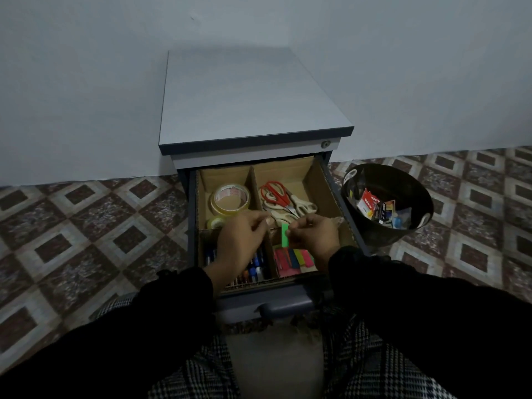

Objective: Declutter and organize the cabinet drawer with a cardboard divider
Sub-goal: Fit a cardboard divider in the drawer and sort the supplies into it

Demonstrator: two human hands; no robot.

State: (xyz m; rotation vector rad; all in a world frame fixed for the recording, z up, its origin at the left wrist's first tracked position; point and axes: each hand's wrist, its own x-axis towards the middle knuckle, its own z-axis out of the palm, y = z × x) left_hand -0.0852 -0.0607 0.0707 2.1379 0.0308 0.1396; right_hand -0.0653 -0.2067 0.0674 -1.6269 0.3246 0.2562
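four divider (252, 185) sections are already filled; one green sticky flag (284, 237) is pinched by the right hand (313, 236), left hand (240, 240) curled, contents unclear.

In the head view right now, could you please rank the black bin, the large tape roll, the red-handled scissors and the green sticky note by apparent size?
1. black bin
2. large tape roll and red-handled scissors: too alike to rank
3. green sticky note, pinched by the right hand
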